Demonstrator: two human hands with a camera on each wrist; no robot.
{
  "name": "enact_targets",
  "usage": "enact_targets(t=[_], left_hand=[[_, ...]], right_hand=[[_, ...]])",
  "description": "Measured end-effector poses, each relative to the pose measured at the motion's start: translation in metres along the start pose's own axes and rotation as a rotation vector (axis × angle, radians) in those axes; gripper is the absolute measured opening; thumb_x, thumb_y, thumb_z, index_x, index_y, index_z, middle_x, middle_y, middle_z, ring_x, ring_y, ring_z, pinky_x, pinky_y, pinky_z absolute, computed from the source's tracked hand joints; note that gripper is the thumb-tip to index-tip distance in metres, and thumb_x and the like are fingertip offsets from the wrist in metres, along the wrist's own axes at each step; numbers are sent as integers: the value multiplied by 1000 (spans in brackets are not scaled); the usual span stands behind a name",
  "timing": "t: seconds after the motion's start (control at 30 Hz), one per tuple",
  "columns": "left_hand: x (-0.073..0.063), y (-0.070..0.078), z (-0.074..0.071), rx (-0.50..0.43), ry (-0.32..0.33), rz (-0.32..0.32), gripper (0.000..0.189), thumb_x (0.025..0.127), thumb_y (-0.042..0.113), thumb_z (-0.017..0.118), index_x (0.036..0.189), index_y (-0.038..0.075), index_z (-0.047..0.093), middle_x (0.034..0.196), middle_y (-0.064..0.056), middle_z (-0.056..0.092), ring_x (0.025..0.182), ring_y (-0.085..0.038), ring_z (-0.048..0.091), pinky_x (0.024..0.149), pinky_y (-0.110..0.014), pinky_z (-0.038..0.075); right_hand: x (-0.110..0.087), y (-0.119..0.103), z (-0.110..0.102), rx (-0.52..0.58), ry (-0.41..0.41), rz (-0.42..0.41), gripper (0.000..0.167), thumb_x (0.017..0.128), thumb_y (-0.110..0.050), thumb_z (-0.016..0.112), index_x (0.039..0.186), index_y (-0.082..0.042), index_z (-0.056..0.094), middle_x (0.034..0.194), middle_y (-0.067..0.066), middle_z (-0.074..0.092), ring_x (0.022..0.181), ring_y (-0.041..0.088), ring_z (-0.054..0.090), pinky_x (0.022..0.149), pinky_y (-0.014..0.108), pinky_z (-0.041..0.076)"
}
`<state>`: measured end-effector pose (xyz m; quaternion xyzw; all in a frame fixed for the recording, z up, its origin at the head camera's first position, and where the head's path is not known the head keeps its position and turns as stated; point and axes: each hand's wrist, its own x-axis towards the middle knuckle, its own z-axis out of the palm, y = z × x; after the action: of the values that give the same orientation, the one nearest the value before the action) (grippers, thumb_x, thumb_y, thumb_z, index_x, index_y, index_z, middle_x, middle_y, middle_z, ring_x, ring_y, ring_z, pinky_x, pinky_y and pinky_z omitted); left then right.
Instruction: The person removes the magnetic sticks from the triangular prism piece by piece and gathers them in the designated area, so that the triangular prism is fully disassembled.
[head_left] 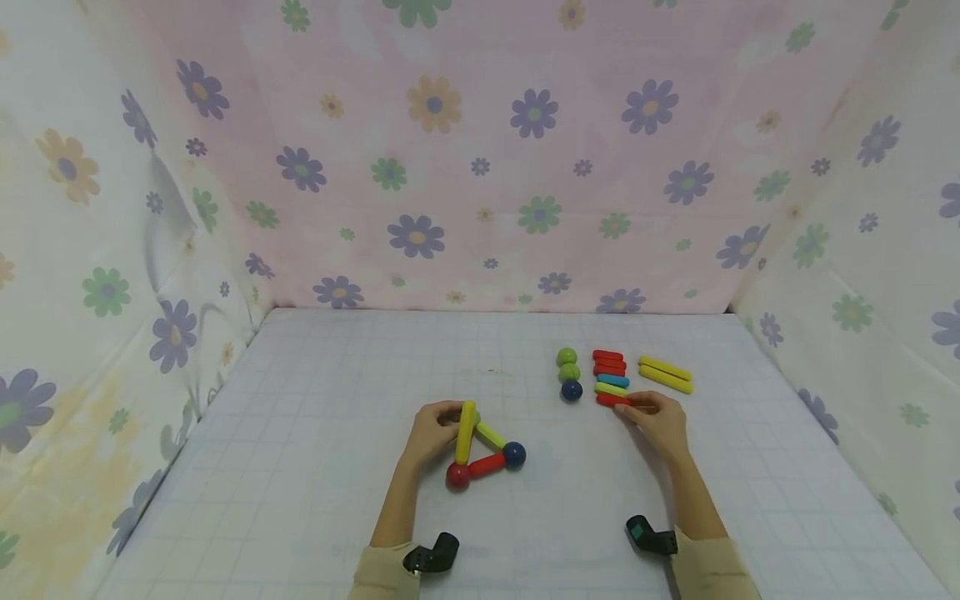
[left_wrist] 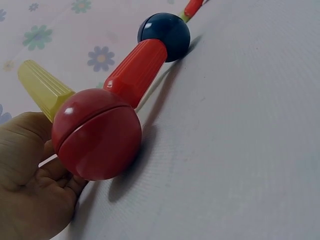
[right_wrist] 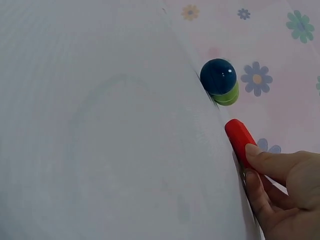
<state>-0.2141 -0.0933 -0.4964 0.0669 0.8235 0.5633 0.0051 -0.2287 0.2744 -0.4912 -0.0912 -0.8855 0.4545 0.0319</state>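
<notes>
At the centre of the lower half of the head view, the left hand [head_left: 433, 429] had its fingers bent about the upper end of a yellow stick [head_left: 463, 437], a nearly closed grip. The stick's lower end met a glossy red ball [head_left: 458, 476], round and smooth but for a groove about its middle. From that ball a red connecting stick [head_left: 487, 465], fluted along its sides, ran to a shiny navy ball [head_left: 514, 454], and a lime stick [head_left: 491, 435] led up-left toward a green ball [head_left: 477, 418] partly hidden behind the yellow stick; whether those two joined, I could not tell.

Right of centre, the right hand [head_left: 660, 421] pinched a short, round-ended red stick [head_left: 611, 400] between thumb and fingers, its grip narrowed to the stick's thickness. This piece lay lowest in a stack of red sticks [head_left: 608, 356], a blue stick [head_left: 613, 381] and a pale green stick [head_left: 611, 389]. Just left stood a column of two smooth green balls [head_left: 567, 364] and a dark blue ball [head_left: 572, 391]; to the right, two slim yellow rods [head_left: 665, 375] lay side by side. The desk [head_left: 322, 375] wore a white, faintly gridded covering.
</notes>
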Motion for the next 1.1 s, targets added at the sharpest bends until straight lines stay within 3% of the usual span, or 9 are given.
enact_targets(t=[0.17,0.4,0.53,0.73,0.97,1.1], left_hand=[[0,2,0,3,-5,-13,30,81,6,69,109,-3,67,96,-12,67,83,-18,58,71,-26,47],[0,-1,0,22,-19,3,30,81,3,67,110,-3,66,98,-14,67,83,-19,57,71,-24,47],[-3,-2,0,-31,-19,13,30,83,4,66,113,-3,65,103,-15,66,91,-23,59,77,-27,49],[-15,-6,-7,-126,-21,-26,34,92,16,59,122,-1,59,115,-16,63,104,-27,59,87,-34,50],[-28,-1,-20,-256,-83,-88,42,101,28,41,122,-7,52,109,-20,62,94,-24,60,80,-31,51],[-32,3,-26,-259,-145,-121,45,101,33,40,119,-6,50,106,-17,61,91,-23,60,80,-32,51]], right_hand=[[2,-5,3,3,11,35,44,88,-29,66,119,1,58,117,21,60,102,30,57,73,14,44],[-1,-7,5,52,45,33,45,89,-22,65,124,2,52,119,23,55,103,32,57,67,7,42],[-4,-8,5,91,53,54,45,88,-19,65,127,0,50,116,21,53,98,29,58,65,9,45],[-9,-14,7,121,63,77,49,88,-23,66,130,-4,47,114,15,50,95,23,55,66,10,45],[-17,-26,15,236,23,-75,44,87,-16,68,123,1,52,102,16,53,74,5,57,67,12,48],[-20,-34,22,313,-20,-170,42,85,-12,70,120,4,54,94,15,58,68,4,58,64,16,50]])
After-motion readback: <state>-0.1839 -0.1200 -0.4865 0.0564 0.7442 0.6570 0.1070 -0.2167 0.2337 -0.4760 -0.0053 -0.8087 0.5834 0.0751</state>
